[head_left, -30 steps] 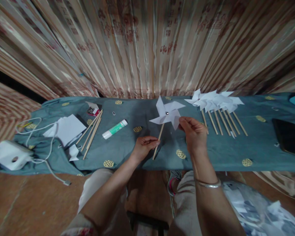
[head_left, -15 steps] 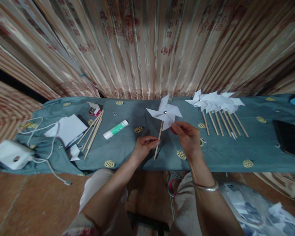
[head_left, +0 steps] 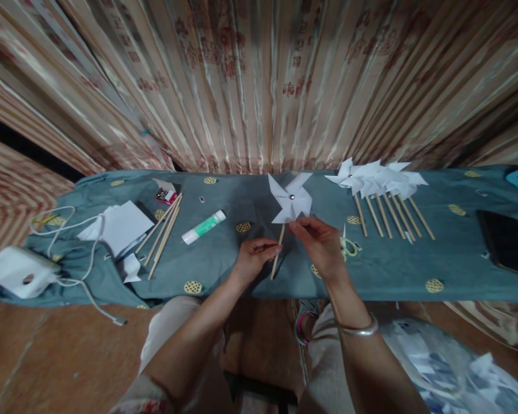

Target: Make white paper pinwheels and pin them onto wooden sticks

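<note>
A white paper pinwheel (head_left: pixel 290 198) with a round metal pin at its centre stands on a thin wooden stick, upright with a slight lean to the right. My left hand (head_left: pixel 254 257) is closed, pinching the lower part of that stick between thumb and fingers. Just under the paper, the thumb and fingertips of my right hand (head_left: pixel 322 238) are pressed together at the edge of the lower blade. Partly covered by my right hand lie small scissors (head_left: pixel 349 247) with light green handles.
Several finished pinwheels (head_left: pixel 382 179) overlap in a row at the right, near a black phone (head_left: pixel 506 241). Leftward lie a glue stick (head_left: pixel 204 226), loose wooden sticks (head_left: pixel 166 236), a red pin box (head_left: pixel 167 194), white paper sheets (head_left: pixel 123 225) and a white charger (head_left: pixel 21 271) with cable.
The pinwheel's blades have turned about the pin. My right hand has moved slightly left and down along the lower blade, uncovering more of the scissors. My left hand stays on the stick.
</note>
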The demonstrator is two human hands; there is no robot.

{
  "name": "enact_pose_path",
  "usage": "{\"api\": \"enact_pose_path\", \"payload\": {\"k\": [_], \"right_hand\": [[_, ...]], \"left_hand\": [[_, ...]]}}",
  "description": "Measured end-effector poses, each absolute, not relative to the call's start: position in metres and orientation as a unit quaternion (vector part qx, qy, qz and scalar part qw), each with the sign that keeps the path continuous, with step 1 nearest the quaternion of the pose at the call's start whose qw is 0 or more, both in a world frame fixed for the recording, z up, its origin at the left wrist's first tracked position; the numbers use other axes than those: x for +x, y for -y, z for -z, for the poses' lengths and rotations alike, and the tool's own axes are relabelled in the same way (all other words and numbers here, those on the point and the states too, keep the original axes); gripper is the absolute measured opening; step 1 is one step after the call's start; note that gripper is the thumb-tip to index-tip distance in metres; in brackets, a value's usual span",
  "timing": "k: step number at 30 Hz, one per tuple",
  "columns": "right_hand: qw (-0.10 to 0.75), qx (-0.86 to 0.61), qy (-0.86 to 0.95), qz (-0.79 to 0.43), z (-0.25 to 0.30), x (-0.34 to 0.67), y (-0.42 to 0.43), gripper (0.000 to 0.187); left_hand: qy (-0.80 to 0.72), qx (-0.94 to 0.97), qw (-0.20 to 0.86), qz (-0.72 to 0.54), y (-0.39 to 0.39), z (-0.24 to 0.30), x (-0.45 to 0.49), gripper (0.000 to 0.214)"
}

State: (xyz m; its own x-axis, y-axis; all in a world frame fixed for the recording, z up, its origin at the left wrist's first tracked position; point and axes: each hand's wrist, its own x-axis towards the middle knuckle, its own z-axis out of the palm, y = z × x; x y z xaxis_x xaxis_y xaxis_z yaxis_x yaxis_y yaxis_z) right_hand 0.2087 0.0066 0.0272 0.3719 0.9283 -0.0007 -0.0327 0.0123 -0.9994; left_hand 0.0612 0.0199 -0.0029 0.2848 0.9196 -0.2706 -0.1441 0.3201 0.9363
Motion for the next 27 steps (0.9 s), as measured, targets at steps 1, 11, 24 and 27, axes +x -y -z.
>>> {"api": "enact_pose_path", "payload": {"k": [1,11,24,27], "right_hand": [[0.591,-0.577,0.396,-0.402,-0.0268,0.2082,-0.0059,0.025],[0.565,-0.586,0.428,-0.393,-0.0233,0.2079,-0.0036,0.024],[0.539,-0.598,0.452,-0.383,-0.0287,0.2084,0.0004,0.033],[0.545,-0.59,0.448,-0.393,-0.028,0.2069,0.003,0.028]], "left_hand": [[-0.449,0.428,0.678,-0.394,-0.0198,0.0023,0.0615,0.036],[-0.447,0.428,0.68,-0.392,-0.0186,-0.001,0.0604,0.033],[-0.439,0.454,0.675,-0.382,-0.0166,-0.0026,0.063,0.038],[-0.427,0.461,0.678,-0.382,-0.0147,-0.0028,0.0644,0.036]]}}
